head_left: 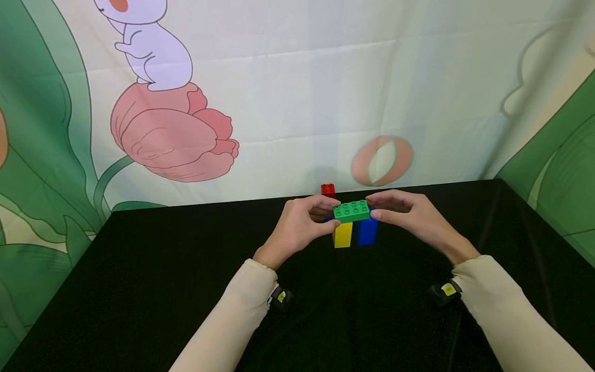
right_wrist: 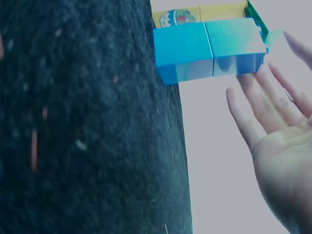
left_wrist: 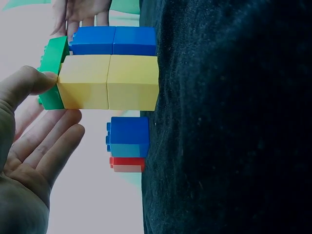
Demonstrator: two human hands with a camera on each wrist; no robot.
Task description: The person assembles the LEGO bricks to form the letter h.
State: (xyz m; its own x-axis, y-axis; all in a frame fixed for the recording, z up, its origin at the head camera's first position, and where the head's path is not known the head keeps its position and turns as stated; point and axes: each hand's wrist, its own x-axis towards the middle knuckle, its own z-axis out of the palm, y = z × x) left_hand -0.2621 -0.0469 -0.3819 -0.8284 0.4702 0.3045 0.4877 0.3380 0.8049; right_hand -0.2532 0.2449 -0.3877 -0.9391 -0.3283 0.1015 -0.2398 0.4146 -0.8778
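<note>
My left hand (head_left: 298,225) pinches a green toy brick (head_left: 351,213) at its left end, thumb on the near side and fingers behind. This long studded brick lies over a stack of two yellow bricks (left_wrist: 108,83). Beside the yellow stack stands a stack of two blue bricks (right_wrist: 209,51), with its top studs showing past the green brick in the left wrist view. My right hand (head_left: 416,214) is at the blue stack's right side, fingers extended and thumb near the green brick's right end. It grips nothing.
Behind the stacks a red brick (head_left: 328,190) and a separate blue brick (left_wrist: 129,137) stand on the black cloth-covered table (head_left: 186,289). A printed curtain (head_left: 288,103) hangs along the table's far edge.
</note>
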